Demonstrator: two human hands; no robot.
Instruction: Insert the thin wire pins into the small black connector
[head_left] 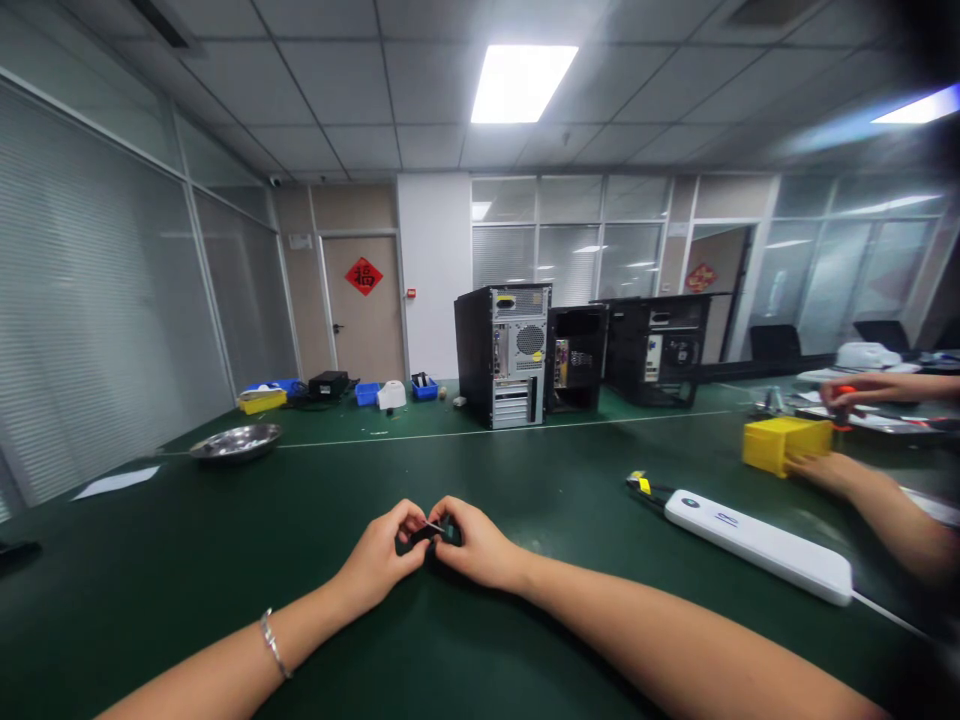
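Low over the green table [360, 640], my left hand [379, 555] and my right hand [480, 540] meet at the fingertips. Both are closed on a small dark object [411, 543] that spans the gap between them. A thin, light-coloured sliver shows at its top between the fingers. Most of the object is hidden by my fingers, and I cannot tell its kind. A bracelet circles my left wrist.
To the right lies a white power strip [757, 545]. Another person's hand [829, 472] touches a yellow bin [786, 445]; the other holds an orange-handled tool. Several black computer cases [517, 355] stand at the back. A metal bowl [237, 442] sits left.
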